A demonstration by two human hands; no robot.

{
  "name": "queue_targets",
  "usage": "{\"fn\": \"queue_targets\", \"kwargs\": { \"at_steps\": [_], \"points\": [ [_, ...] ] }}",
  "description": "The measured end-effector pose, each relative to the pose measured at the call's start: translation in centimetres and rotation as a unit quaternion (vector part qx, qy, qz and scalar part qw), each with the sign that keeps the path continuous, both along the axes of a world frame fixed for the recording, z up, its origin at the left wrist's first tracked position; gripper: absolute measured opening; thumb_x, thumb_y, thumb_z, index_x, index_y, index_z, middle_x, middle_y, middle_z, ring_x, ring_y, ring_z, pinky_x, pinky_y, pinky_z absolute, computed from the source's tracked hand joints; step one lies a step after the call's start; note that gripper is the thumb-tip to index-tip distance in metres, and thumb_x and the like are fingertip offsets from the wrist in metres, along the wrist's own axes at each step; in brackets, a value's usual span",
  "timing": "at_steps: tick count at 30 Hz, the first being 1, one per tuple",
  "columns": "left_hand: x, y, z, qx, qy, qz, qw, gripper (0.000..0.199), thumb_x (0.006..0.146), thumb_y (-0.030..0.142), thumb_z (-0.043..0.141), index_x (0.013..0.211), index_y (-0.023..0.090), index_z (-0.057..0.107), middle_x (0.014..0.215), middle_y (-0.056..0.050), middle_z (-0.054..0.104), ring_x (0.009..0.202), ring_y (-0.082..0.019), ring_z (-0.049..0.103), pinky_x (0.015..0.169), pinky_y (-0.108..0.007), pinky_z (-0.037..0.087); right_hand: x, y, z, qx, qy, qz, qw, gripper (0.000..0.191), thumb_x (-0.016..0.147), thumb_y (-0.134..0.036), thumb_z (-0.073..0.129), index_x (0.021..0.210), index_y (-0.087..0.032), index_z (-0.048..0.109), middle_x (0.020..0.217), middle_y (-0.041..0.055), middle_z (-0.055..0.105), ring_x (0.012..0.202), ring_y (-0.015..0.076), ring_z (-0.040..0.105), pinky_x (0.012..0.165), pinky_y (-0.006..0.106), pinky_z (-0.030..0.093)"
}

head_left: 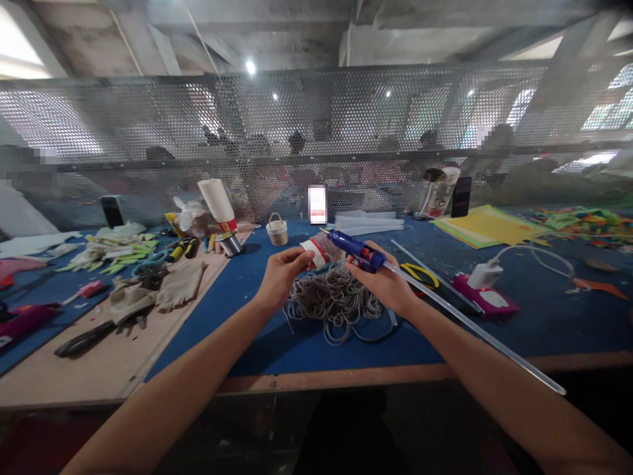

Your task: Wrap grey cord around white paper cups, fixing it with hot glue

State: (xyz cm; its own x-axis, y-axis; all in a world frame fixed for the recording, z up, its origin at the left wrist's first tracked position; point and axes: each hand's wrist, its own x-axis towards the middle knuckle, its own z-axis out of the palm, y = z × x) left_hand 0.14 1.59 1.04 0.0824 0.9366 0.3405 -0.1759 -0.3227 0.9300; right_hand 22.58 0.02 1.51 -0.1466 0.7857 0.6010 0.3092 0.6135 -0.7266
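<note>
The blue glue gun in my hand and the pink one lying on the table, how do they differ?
The blue glue gun is held in the right hand, its nozzle by the paper cup that the left hand grips; the pink glue gun lies untouched on the table. A long clear stick trails from the blue one only. Both sit over the blue mat.

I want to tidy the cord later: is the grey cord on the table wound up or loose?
Loose: the grey cord lies in a tangled heap on the blue table, below both hands.

Dim interior; ceiling lamps [250,66] and side windows [608,112] glare, edges bend and blur, the centre stays sharp.
</note>
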Motion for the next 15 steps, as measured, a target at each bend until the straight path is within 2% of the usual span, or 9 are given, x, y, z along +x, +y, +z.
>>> {"fn": "queue_targets", "kwargs": {
  "at_steps": [3,7,15],
  "points": [
    [-0.18,0.23,0.07,0.007,-0.01,0.027,1.0,0.02,0.076,0.034,0.078,0.076,0.014,0.074,0.07,-0.002,0.065,0.067,-0.012,0.057,0.069,-0.025,0.046,0.13,-0.14,0.28,0.022,-0.021,0.003,1.0,0.022,0.085,-0.044,0.066,0.088,-0.023,0.063,0.088,0.0023,0.065,0.081,0.0191,0.062,0.076,0.033,0.047],
    [-0.31,0.26,0.33,0.029,0.003,0.072,0.997,0.021,0.075,0.036,0.078,0.077,0.015,0.075,0.07,-0.002,0.066,0.067,-0.012,0.057,0.07,-0.026,0.046,0.2,0.04,0.05,0.027,-0.039,0.004,0.999,0.028,0.087,-0.05,0.064,0.088,-0.022,0.062,0.084,0.0019,0.064,0.077,0.0189,0.061,0.074,0.033,0.047],
    [-0.35,0.1,0.4,0.069,0.047,0.119,0.989,0.021,0.076,0.037,0.077,0.079,0.016,0.076,0.071,-0.002,0.068,0.068,-0.013,0.057,0.071,-0.026,0.046,0.29,-0.12,0.22,0.039,-0.095,0.0,0.995,0.03,0.086,-0.051,0.064,0.082,-0.022,0.057,0.077,-0.0008,0.055,0.069,0.0155,0.052,0.066,0.029,0.041]
  ]
}}
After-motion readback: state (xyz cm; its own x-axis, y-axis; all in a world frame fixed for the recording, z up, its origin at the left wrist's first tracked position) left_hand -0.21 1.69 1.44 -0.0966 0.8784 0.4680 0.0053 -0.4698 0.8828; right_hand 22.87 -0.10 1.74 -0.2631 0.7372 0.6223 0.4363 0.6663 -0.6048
